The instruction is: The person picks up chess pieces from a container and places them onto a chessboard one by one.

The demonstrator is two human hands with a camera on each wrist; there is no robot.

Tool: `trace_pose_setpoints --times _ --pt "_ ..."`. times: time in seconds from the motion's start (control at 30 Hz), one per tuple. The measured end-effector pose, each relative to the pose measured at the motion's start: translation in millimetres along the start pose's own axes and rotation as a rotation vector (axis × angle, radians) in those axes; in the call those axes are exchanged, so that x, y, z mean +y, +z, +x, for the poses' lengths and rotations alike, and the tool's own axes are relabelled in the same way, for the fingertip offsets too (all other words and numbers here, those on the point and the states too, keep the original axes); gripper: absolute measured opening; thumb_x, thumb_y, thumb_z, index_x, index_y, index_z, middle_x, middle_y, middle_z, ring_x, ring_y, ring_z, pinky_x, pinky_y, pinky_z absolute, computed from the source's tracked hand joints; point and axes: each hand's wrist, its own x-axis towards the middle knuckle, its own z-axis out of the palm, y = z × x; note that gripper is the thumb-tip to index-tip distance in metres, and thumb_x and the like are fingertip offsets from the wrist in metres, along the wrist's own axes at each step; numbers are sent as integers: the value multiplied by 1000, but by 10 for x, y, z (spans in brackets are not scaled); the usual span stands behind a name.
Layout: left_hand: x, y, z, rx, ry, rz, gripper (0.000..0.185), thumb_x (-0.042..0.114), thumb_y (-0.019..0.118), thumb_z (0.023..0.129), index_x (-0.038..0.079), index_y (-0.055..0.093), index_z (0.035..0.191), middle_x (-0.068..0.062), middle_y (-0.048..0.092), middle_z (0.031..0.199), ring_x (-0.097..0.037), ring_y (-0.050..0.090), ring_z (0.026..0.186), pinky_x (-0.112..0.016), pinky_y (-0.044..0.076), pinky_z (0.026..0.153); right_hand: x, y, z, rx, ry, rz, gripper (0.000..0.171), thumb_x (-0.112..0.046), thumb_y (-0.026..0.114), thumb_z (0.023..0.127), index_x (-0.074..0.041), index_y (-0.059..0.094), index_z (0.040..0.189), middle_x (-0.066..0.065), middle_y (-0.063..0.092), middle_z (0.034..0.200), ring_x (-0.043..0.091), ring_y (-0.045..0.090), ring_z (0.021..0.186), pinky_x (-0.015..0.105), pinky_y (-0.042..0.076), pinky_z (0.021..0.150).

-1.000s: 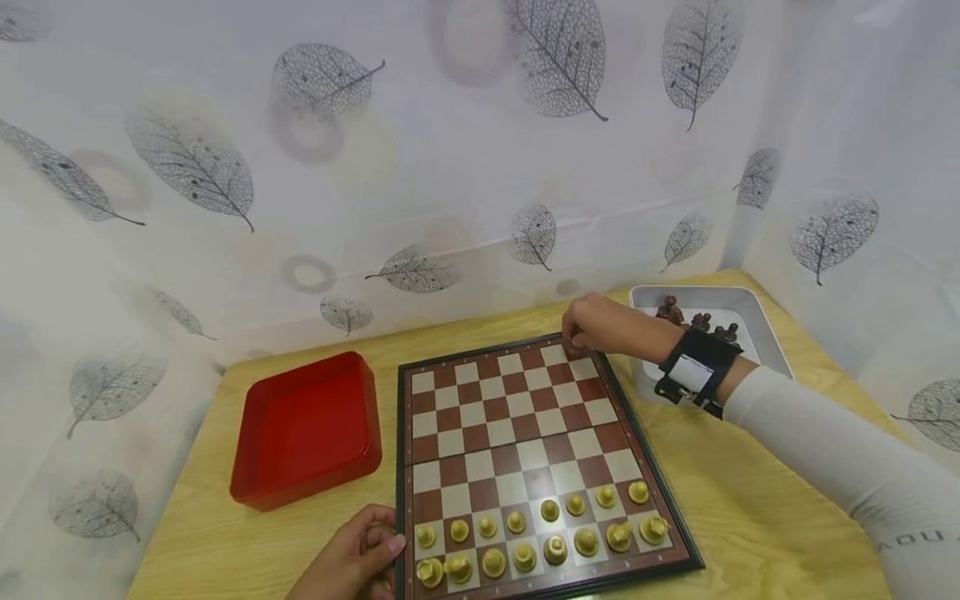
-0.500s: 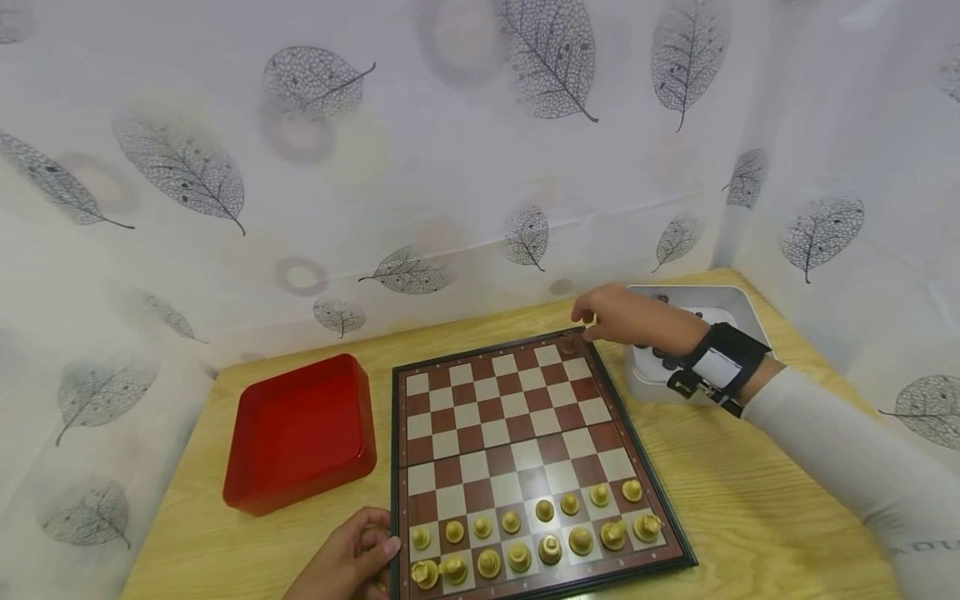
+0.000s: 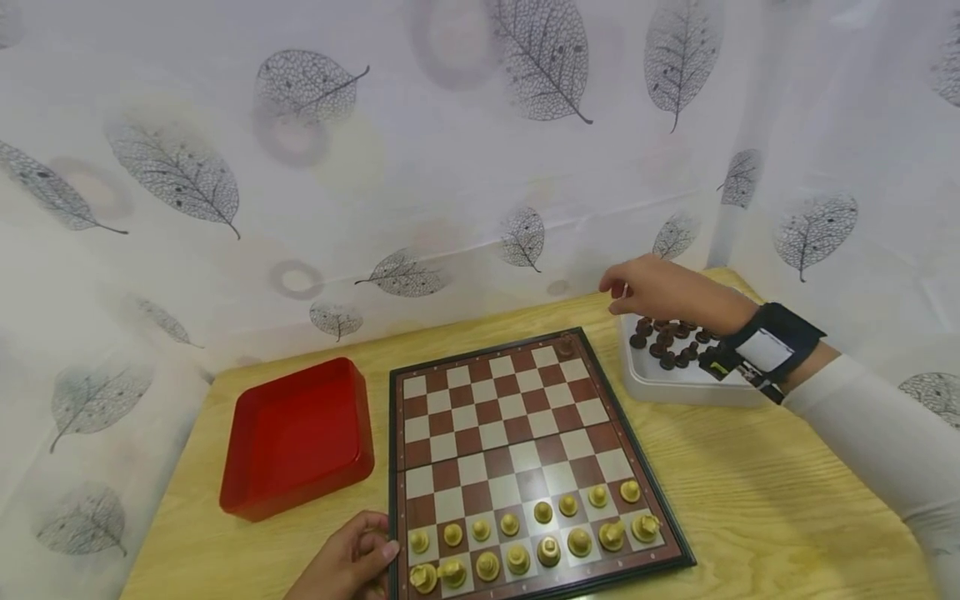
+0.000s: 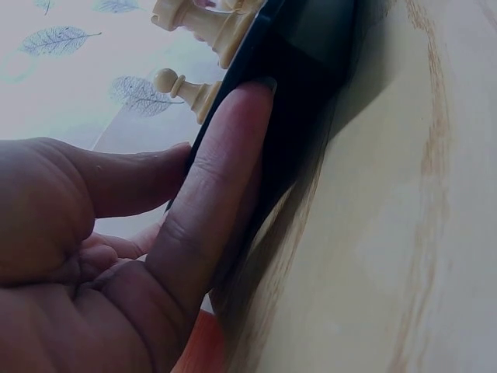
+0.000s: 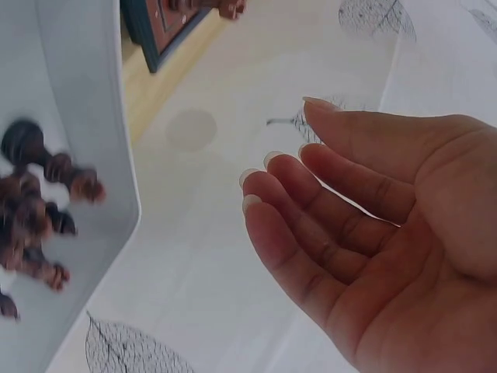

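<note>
Head view: I see my right hand (image 3: 660, 292) raised above the far left corner of the white tray (image 3: 678, 390), fingers loose and relaxed, nothing between them. Dark chess pieces (image 3: 667, 337) lie heaped in that tray, just under the hand. One dark piece (image 3: 566, 343) stands alone on the far right corner square of the chessboard (image 3: 517, 454), near the tray but apart from it. Two rows of light pieces (image 3: 532, 537) fill the near edge of the board. My left hand (image 3: 348, 562) rests at the board's near left corner, fingertips against its black rim. A red tray (image 3: 300, 433) sits on the wooden worktop (image 3: 750, 492) to the left of the board, close beside it. Leaf-print curtain hangs behind. Left wrist view: the left hand's fingers (image 4: 213, 194) lie straight along the dark edge of the board, pressing it, not curled round anything; that grip is apart. Two light pieces (image 4: 190, 89) show above the rim. Right wrist view: the palm (image 5: 388, 256) faces up, fingers gently bent and spread, holding nothing; grip apart. White tray wall (image 5: 78, 116) stands to the left with blurred dark pieces (image 5: 39, 210) inside, and the board's corner with the lone dark piece (image 5: 225, 8) shows at the top.
</note>
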Motion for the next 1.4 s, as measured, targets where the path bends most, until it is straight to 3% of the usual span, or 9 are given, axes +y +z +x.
trace_pose_setpoints --times 0.33,0.63,1.0,1.23,1.4 --pt "-14 -10 9 -16 -3 -20 54 25 68 101 -6 39 135 -4 69 96 -17 71 80 -31 62 72 211 -210 -129 33 50 -38 32 -9 76 91 2 70 121 19 74 108 31 69 98 49 58 84" --pt "-5 -17 12 -16 -3 -16 53 25 67 102 -5 38 135 -4 68 95 -17 69 77 -31 61 71 329 -239 -182 24 83 -48 34 -6 79 88 6 70 118 21 74 108 33 70 99 51 58 86" --pt "-31 -19 29 -39 26 -24 55 25 67 102 -8 38 136 -4 69 95 -18 70 81 -29 60 72 492 -45 -233 -59 127 -33 37 -8 85 80 4 72 112 19 74 105 26 69 89 47 58 79" --pt "-42 -40 51 -59 67 -10 54 26 66 103 -9 39 134 -2 68 93 -15 70 80 -27 60 73 544 124 -238 -134 131 -40 24 -5 82 84 3 76 105 11 75 94 20 67 80 42 57 73" --pt "-50 -37 71 -35 68 37 55 28 66 102 -10 40 132 -2 68 90 -15 67 78 -26 58 71 549 192 -265 -156 117 -28 18 -2 81 84 3 76 101 9 74 90 19 65 79 40 57 72"
